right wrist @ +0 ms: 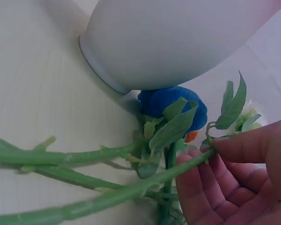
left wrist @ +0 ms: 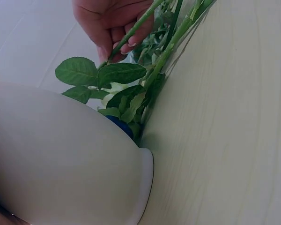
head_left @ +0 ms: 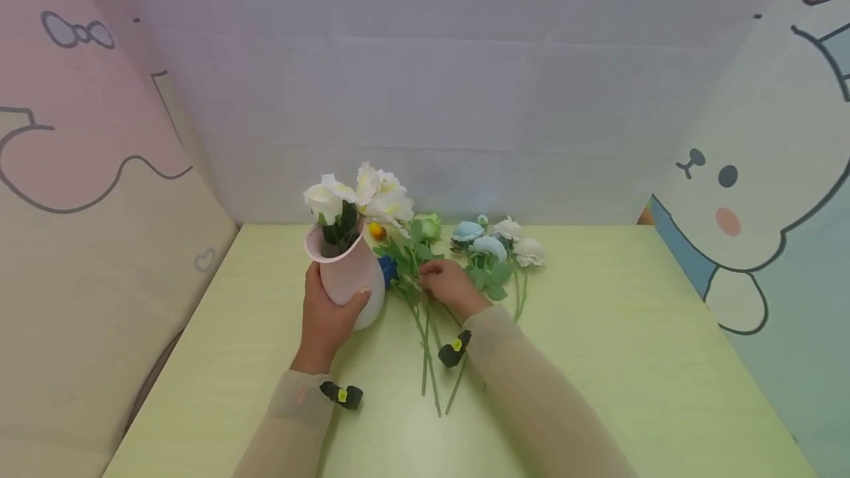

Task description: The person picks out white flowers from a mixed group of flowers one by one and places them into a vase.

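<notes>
My left hand grips a pale pinkish-white vase around its side, fingers at the left and thumb across the front. White flowers with dark green leaves stand in its mouth. Just right of the vase, my right hand pinches a green flower stem between thumb and fingers. Leaves grow from this stem close to the fingertips; which bloom it carries is hard to make out. A blue flower lies against the vase's lower side, partly hidden by it in the left wrist view.
Beside the right hand lie a light green flower, an orange-yellow one, light blue ones and whitish ones. Several stems stretch toward the front of the yellowish table. Printed cloth walls enclose the back and sides.
</notes>
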`<state>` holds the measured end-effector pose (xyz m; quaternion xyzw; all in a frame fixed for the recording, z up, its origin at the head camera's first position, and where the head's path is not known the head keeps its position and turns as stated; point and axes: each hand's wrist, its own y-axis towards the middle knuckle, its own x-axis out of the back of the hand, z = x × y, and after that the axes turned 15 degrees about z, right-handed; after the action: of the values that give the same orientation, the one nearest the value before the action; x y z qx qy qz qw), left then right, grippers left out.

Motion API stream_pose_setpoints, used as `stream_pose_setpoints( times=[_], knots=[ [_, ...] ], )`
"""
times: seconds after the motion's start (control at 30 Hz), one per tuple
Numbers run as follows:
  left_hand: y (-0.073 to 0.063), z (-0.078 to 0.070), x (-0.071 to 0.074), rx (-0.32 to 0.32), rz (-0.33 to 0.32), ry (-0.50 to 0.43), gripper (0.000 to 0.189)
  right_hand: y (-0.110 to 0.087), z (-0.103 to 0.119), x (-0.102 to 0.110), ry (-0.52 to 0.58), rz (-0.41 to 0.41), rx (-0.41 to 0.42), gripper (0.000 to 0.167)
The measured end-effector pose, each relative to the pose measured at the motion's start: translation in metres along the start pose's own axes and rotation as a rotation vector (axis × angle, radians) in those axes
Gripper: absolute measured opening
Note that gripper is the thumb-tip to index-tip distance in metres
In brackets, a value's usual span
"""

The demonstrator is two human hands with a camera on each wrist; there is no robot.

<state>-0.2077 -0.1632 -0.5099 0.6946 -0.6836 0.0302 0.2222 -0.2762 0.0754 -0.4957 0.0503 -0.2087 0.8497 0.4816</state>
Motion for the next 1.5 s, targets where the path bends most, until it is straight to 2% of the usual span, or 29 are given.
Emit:
stream_pose_setpoints(
  times=[0.33, 0.5, 0.7, 0.9, 1.23, 1.5],
  knots=[
    [0.0, 0.0, 0.0, -0.003, -0.004, 0.004, 0.095, -0.008, 0.015, -0.004, 0.111, 0.024, 0.065, 0.026],
    [0.0, 0.0, 0.0, -0.016, -0.012, 0.009, 0.095, -0.009, 0.018, -0.006, 0.136, 0.013, 0.086, 0.026],
    [-0.001, -0.001, 0.0, 0.001, 0.002, 0.001, 0.096, -0.011, 0.02, -0.008, 0.153, 0.0, 0.099, 0.024],
    [-0.001, -0.001, 0.0, -0.002, -0.001, 0.001, 0.097, -0.017, 0.029, -0.01, 0.162, -0.036, 0.146, 0.021],
    [-0.001, -0.001, 0.0, -0.004, -0.01, 0.01, 0.096, -0.027, 0.046, -0.012, 0.303, -0.063, 0.263, 0.035],
    [0.0, 0.002, 0.0, -0.01, 0.002, -0.009, 0.095, -0.031, 0.046, -0.012, 0.374, -0.075, 0.295, 0.047]
  ],
)
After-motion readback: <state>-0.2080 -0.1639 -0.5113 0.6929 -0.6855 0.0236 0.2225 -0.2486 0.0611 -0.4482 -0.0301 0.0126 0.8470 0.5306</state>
